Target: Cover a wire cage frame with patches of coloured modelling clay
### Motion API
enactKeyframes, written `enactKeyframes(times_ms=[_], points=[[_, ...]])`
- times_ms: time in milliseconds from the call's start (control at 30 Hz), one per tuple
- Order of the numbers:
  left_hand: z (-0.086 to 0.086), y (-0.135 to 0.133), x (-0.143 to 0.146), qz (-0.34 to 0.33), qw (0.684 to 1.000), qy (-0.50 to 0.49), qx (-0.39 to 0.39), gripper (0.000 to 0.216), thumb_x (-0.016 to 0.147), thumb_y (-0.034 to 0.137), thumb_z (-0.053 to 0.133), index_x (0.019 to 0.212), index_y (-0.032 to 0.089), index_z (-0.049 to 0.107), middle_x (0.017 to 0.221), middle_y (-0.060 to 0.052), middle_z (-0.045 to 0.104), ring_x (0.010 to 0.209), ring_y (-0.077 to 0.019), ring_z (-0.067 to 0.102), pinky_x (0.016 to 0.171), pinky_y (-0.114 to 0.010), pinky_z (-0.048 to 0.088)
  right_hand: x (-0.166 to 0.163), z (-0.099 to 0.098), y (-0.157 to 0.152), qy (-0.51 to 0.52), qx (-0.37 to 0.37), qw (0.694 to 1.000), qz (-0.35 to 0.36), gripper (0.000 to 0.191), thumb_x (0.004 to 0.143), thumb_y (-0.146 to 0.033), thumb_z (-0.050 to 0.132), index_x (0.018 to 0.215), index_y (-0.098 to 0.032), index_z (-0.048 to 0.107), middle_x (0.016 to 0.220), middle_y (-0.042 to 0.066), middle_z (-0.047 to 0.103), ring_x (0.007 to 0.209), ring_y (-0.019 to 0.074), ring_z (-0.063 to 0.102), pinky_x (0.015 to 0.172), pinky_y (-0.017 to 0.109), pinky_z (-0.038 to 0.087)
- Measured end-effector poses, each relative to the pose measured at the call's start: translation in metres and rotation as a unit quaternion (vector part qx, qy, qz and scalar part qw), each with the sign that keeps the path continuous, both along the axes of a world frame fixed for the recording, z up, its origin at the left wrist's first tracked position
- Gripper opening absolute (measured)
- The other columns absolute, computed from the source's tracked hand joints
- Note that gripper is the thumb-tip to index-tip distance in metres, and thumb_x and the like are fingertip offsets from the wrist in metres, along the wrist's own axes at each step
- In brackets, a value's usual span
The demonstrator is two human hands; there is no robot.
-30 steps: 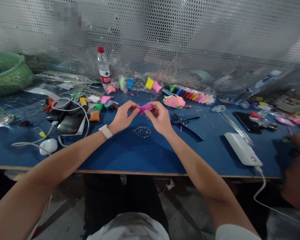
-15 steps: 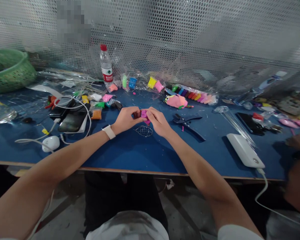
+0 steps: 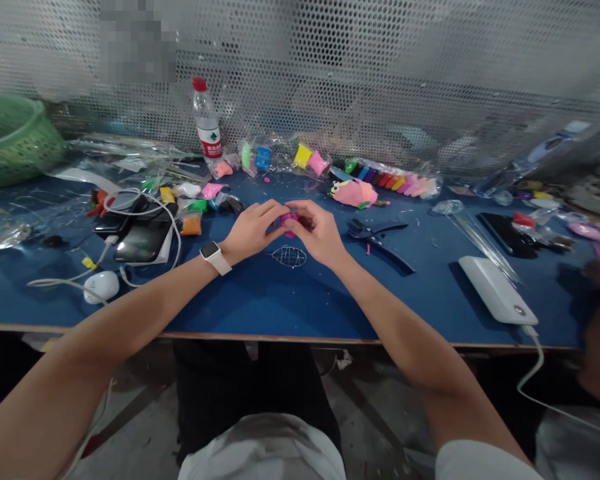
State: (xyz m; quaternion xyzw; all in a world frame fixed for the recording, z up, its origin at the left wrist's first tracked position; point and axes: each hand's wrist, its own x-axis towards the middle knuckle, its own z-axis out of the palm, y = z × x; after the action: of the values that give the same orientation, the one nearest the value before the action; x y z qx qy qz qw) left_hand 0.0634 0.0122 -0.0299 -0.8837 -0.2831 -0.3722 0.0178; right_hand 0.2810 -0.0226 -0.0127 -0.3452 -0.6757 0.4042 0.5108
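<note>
magenta clay lump (image 3: 289,219) sits pinched at centre frame between the fingertips of left hand (image 3: 253,230) and right hand (image 3: 320,233), both curled nearly closed on it, just above the wire mesh form (image 3: 289,256) lying on the blue worktop (image 3: 280,300). step reads as kneading and compacting the piece; further shaping would likely call for light, even pinches. a second earlier it was a longer strip stretched between the hands; now it is bunched small, fingertips closer together.
</note>
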Motion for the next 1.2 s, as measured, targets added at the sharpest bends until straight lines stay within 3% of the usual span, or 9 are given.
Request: enactKeyframes(times_ms=[200, 367, 533, 667, 767, 900, 1000, 1100, 1200], points=[[0.000, -0.002, 0.000, -0.020, 1.000, 0.009, -0.022, 0.061, 0.111, 0.057, 0.068, 0.155, 0.016, 0.059, 0.140, -0.021, 0.074, 0.117, -0.0331, 0.076, 0.098, -0.049, 0.064, -0.002, -0.002, 0.006, 0.087, -0.082, 0.993, -0.026, 0.057, 0.084, -0.068, 0.096, 0.121, -0.029, 0.076, 0.088, 0.000, 0.081, 0.084, 0.0235, 0.077, 0.084, 0.044, 0.069], [-0.003, 0.007, -0.005, 0.001, 1.000, 0.024, 0.019, 0.042, 0.119, 0.052, 0.056, 0.139, 0.018, 0.070, 0.119, -0.015, 0.080, 0.105, -0.0282, 0.077, 0.092, -0.043, 0.061, -0.001, -0.006, 0.008, 0.077, -0.092, 0.993, 0.016, 0.057, 0.085, -0.073, 0.093, 0.119, -0.028, 0.080, 0.090, 0.001, 0.082, 0.084, 0.0224, 0.077, 0.085, 0.043, 0.069], [-0.002, 0.012, -0.008, -0.007, 0.999, 0.032, 0.044, 0.051, 0.116, 0.066, 0.056, 0.120, 0.019, 0.077, 0.099, -0.010, 0.080, 0.086, -0.0237, 0.073, 0.083, -0.038, 0.057, 0.000, -0.005, 0.008, 0.052, -0.078, 0.995, 0.023, 0.057, 0.090, -0.078, 0.087, 0.115, -0.026, 0.083, 0.091, 0.003, 0.084, 0.080, 0.0219, 0.078, 0.078, 0.041, 0.068], [0.001, 0.005, -0.001, -0.002, 0.999, -0.049, -0.014, 0.046, 0.119, 0.059, 0.057, 0.105, 0.020, 0.077, 0.090, -0.007, 0.078, 0.081, -0.0200, 0.071, 0.078, -0.034, 0.055, 0.000, 0.000, 0.001, -0.003, -0.019, 1.000, 0.022, 0.056, 0.101, -0.077, 0.074, 0.119, -0.025, 0.083, 0.097, 0.005, 0.085, 0.083, 0.0222, 0.080, 0.076, 0.039, 0.066], [0.004, -0.001, 0.005, 0.001, 0.989, -0.123, -0.078, 0.047, 0.119, 0.056, 0.056, 0.100, 0.019, 0.077, 0.082, -0.004, 0.075, 0.072, -0.0163, 0.066, 0.070, -0.031, 0.050, 0.003, 0.001, -0.001, -0.073, 0.051, 0.996, -0.022, 0.053, 0.098, -0.072, 0.083, 0.128, -0.027, 0.083, 0.099, 0.003, 0.085, 0.081, 0.0202, 0.075, 0.077, 0.038, 0.063], [0.008, -0.004, 0.006, -0.075, 0.955, -0.190, -0.217, 0.062, 0.122, 0.063, 0.041, 0.101, 0.018, 0.078, 0.072, -0.002, 0.069, 0.061, -0.0124, 0.060, 0.062, -0.027, 0.048, 0.010, -0.003, 0.008, -0.074, 0.062, 0.994, -0.049, 0.060, 0.095, -0.078, 0.083, 0.128, -0.028, 0.085, 0.108, 0.004, 0.083, 0.072, 0.0171, 0.071, 0.070, 0.036, 0.062], [0.010, -0.003, 0.005, -0.140, 0.923, -0.207, -0.292, 0.061, 0.119, 0.068, 0.050, 0.105, 0.017, 0.080, 0.070, -0.002, 0.070, 0.060, -0.0114, 0.063, 0.063, -0.025, 0.054, 0.015, -0.005, 0.016, -0.054, 0.069, 0.994, -0.060, 0.062, 0.096, -0.083, 0.078, 0.123, -0.029, 0.088, 0.118, 0.007, 0.078, 0.078, 0.0172, 0.074, 0.065, 0.035, 0.064], [0.009, -0.003, 0.006, -0.165, 0.916, -0.201, -0.305, 0.058, 0.114, 0.071, 0.060, 0.110, 0.017, 0.083, 0.072, -0.002, 0.073, 0.060, -0.0106, 0.065, 0.064, -0.023, 0.056, 0.015, -0.006, 0.019, -0.049, 0.081, 0.992, -0.086, 0.061, 0.099, -0.085, 0.072, 0.112, -0.029, 0.092, 0.112, 0.007, 0.076, 0.076, 0.0163, 0.073, 0.063, 0.035, 0.064], [0.005, -0.003, 0.008, -0.147, 0.925, -0.203, -0.285, 0.057, 0.110, 0.071, 0.068, 0.117, 0.017, 0.083, 0.081, -0.004, 0.078, 0.060, -0.0104, 0.066, 0.061, -0.023, 0.054, 0.010, -0.006, 0.015, -0.029, 0.075, 0.991, -0.107, 0.061, 0.098, -0.085, 0.074, 0.108, -0.027, 0.093, 0.102, 0.006, 0.079, 0.069, 0.0156, 0.071, 0.065, 0.036, 0.065]])
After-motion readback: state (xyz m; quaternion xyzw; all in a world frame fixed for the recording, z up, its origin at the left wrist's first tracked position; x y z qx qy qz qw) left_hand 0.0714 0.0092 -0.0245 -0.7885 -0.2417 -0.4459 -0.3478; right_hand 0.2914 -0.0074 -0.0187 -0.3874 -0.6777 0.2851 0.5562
